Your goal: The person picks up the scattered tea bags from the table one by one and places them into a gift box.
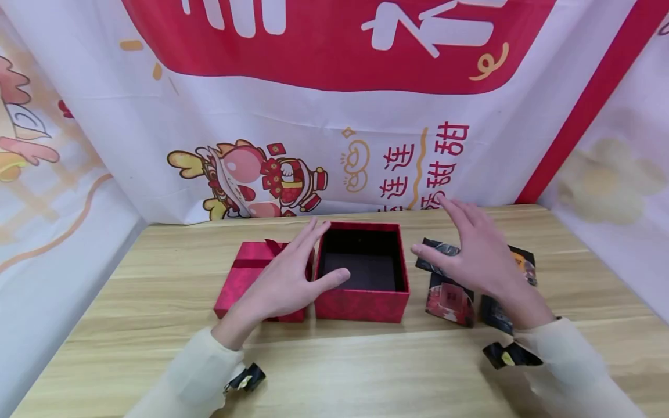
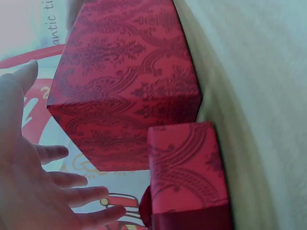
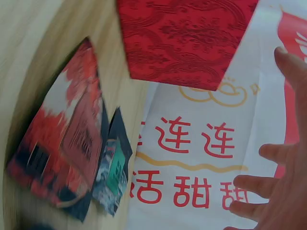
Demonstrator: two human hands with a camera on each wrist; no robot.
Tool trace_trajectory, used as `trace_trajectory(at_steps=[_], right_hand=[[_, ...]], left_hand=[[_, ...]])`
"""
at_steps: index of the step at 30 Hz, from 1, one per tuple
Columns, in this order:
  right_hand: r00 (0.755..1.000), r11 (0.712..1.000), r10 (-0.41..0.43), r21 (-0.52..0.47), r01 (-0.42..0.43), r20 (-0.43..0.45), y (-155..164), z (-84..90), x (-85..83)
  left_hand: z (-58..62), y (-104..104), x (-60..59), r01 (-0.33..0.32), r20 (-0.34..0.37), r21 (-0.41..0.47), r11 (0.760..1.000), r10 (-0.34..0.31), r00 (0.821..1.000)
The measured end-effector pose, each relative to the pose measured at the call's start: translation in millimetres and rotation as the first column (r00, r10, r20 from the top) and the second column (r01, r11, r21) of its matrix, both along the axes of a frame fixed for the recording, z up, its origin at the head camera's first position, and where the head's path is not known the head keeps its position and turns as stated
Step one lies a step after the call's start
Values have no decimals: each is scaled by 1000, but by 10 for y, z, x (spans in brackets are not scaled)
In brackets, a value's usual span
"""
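The open red box point(image 1: 362, 302) sits mid-worktop point(image 1: 366, 371), its dark inside bare, with the lid point(image 1: 245, 273) touching its left wall and packets point(image 1: 449, 299) just right. The left hand point(image 1: 287, 278), fingers spread and holding nothing, hovers over lid and box rim. The right hand point(image 1: 478, 249) hangs open above the packets; banner walls close in left, far and right.

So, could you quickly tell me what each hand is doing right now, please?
Left hand: open, fingers spread beside the open red box, holding nothing.
Right hand: open above the dark packets, holding nothing.
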State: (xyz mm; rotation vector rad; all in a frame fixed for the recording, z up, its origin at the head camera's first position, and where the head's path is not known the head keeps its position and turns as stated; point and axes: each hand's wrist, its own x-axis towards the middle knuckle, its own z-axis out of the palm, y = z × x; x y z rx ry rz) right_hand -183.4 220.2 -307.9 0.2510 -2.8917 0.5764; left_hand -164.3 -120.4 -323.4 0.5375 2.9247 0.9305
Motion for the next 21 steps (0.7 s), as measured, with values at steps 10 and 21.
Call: trace_trajectory(at_steps=[10,21], right_hand=[[975,884,79,-467,28,209,156,36,-165],[968,739,170,-674,-2,184,366,-150,-219]], left_hand=[[-65,10,5,18,62,14,1000,-19,998],[-80,-5,5,20,74,-9,1000,-20,997]])
